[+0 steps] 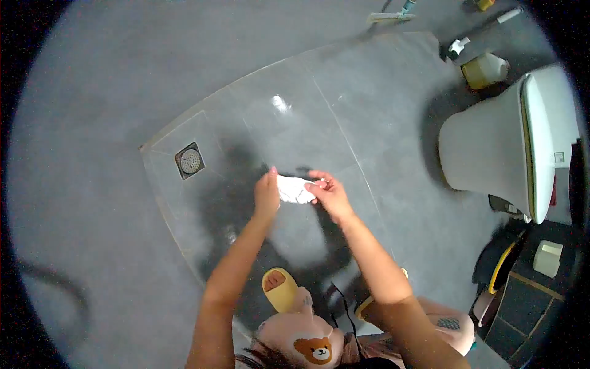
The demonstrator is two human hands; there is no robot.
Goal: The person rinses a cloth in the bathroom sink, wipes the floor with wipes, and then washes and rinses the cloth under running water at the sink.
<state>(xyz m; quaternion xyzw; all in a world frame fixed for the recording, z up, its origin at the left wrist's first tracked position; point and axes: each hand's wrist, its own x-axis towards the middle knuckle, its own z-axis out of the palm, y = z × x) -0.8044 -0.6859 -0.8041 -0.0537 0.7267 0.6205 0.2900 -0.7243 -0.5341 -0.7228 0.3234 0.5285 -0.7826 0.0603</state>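
So the person's got a white cloth (295,189) stretched between both hands, up over the gray tile floor (313,132), pretty much mid-view. Left hand (267,195) is gripping one end with the thumb up along the edge, and the right hand (332,198) has the other end pinched in its fingers. Can't really tell what kind of cloth it is, tbh, too small. There's a square floor drain (190,161) off past the left hand, a white toilet (482,150) over on the right, and a yellow slipper (283,297) on one foot below.
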